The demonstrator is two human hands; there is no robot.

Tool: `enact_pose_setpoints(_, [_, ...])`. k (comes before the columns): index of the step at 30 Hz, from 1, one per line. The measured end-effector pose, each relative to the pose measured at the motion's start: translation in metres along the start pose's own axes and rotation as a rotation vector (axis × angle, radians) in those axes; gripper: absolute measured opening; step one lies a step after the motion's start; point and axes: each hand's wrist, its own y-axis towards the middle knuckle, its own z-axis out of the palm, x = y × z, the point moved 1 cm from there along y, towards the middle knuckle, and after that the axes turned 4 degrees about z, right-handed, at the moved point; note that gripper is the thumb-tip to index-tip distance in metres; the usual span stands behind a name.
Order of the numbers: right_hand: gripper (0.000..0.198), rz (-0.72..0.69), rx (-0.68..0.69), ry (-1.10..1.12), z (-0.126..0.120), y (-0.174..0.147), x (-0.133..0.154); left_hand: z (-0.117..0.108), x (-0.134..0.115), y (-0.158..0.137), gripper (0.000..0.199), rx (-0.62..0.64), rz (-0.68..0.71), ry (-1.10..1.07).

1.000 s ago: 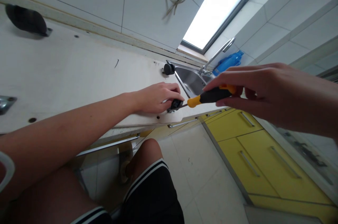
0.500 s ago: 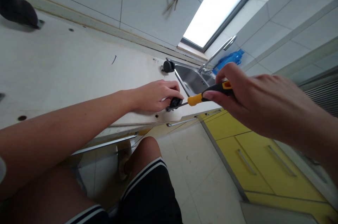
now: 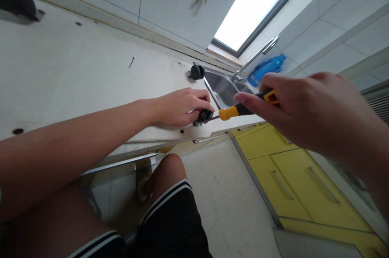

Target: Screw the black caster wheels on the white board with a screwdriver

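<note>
A pale wooden board (image 3: 75, 75) lies across the counter, tilted in my view. My left hand (image 3: 179, 106) rests on its near edge and grips a small black caster wheel (image 3: 204, 116) against the board. My right hand (image 3: 304, 108) holds a screwdriver (image 3: 240, 108) with a black and orange handle. Its metal tip points left and meets the caster's base. A second black caster (image 3: 197, 72) stands at the board's far corner.
A steel sink (image 3: 223, 88) with a faucet (image 3: 257, 56) and a blue bottle (image 3: 269, 67) lies behind the board. Yellow cabinet drawers (image 3: 291, 177) run along the right. Another black caster (image 3: 16, 3) sits at the upper left. My knees and black shorts (image 3: 173, 225) are below, over a tiled floor.
My right hand turned on the screwdriver handle, from an open fingertip hold to a closed grip. The view shifted slightly; my left hand stayed on the caster.
</note>
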Motion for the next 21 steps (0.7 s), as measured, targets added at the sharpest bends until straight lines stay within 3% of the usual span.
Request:
enact_pose_setpoints(3, [0.066,-0.195,-0.020,0.282,0.004,0.005,-0.011,0.001,0.000,0.000,0.051,-0.003,-0.001,-0.003])
enact_pose_setpoints(6, [0.068,-0.436,-0.008,0.525,0.008,0.004,-0.022,0.001,0.001,0.000,0.052,-0.005,-0.003,-0.009])
enact_pose_setpoints(9, [0.043,-0.506,0.074,0.580,0.009,0.003,-0.025,0.002,0.002,0.001,0.054,0.011,0.001,-0.006])
enact_pose_setpoints(11, [0.041,-0.480,0.098,0.604,0.008,0.004,-0.024,0.002,0.002,0.001,0.054,0.018,0.004,0.005])
enact_pose_setpoints(16, [0.066,-0.227,0.036,0.595,0.009,0.008,-0.015,0.000,0.000,0.000,0.051,0.002,-0.003,-0.013])
enact_pose_setpoints(21, [0.079,-0.010,-0.014,0.121,0.003,0.009,-0.003,0.000,-0.001,0.000,0.052,0.011,-0.016,-0.020])
